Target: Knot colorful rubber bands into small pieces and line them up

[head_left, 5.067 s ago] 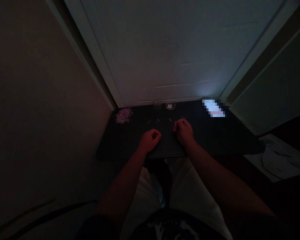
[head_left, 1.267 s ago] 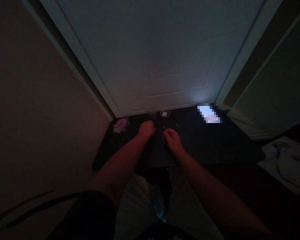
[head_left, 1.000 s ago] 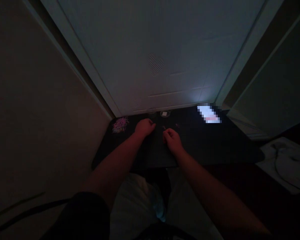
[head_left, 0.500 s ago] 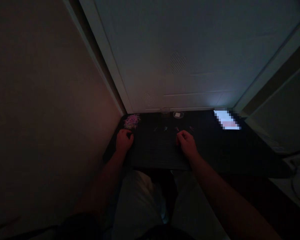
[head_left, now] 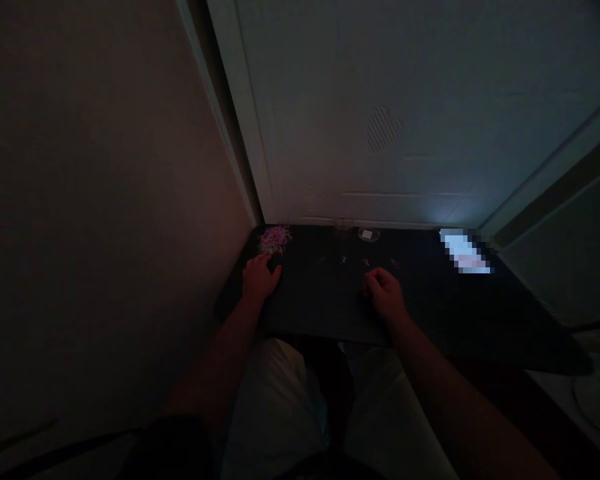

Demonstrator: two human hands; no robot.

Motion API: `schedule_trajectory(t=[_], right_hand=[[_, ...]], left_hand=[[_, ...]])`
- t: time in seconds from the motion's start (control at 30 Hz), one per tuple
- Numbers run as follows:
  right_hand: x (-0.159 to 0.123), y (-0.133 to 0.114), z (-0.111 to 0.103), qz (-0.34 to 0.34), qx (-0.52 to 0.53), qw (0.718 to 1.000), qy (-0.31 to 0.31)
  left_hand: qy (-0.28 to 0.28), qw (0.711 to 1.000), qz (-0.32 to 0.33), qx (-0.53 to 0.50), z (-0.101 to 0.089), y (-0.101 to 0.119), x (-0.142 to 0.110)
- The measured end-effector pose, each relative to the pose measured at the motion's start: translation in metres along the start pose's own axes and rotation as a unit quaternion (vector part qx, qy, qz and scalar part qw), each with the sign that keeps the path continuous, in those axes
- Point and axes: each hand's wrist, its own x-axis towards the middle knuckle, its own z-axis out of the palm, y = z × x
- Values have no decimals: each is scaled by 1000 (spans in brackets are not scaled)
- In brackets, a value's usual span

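Note:
In the dim head view, my left hand (head_left: 261, 275) lies at the left of the dark table, fingers stretched forward and thumb apart. Its fingertips reach the near edge of a pile of thin pink and purple pieces (head_left: 275, 240), too small to name. My right hand (head_left: 385, 290) rests on the table with its fingers curled closed; what is inside, if anything, is hidden. Just beyond it lies a small reddish piece (head_left: 365, 262). In a row with that are a pale bluish piece (head_left: 343, 260), a faint dark piece (head_left: 322, 259) and another small piece (head_left: 395, 263).
A clear cup (head_left: 343, 228) stands at the back of the dark table (head_left: 315, 307), beside a small round clear dish (head_left: 377, 236) with a white square in it. A bright blurred-out screen (head_left: 465, 252) lies at the right. A white panel (head_left: 310, 133) rises behind the table.
The view has swung slightly, shifting everything to the right. My left hand has spread its curled fingers and reached towards the pile. My right hand keeps its closed shape near the small pieces.

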Motion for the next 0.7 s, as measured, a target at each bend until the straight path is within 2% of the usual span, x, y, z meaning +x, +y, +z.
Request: schedule_trajectory(t=[0.17,0.33,0.47,0.7], right_hand=[[0,-1,0,5,-9,1000,5],[-1,-6,0,9,-16,1000,6],[0,-6,0,3,-18,1000,4],[0,-6,3,-6,-48,999,-9]], left_hand=[[20,999,-10,-31,1,-1,0],[64,989,-38,-127,0,-7,2],[61,975,-85,-194,-5,-9,1],[54,957,-91,-270,-8,-7,-1]])
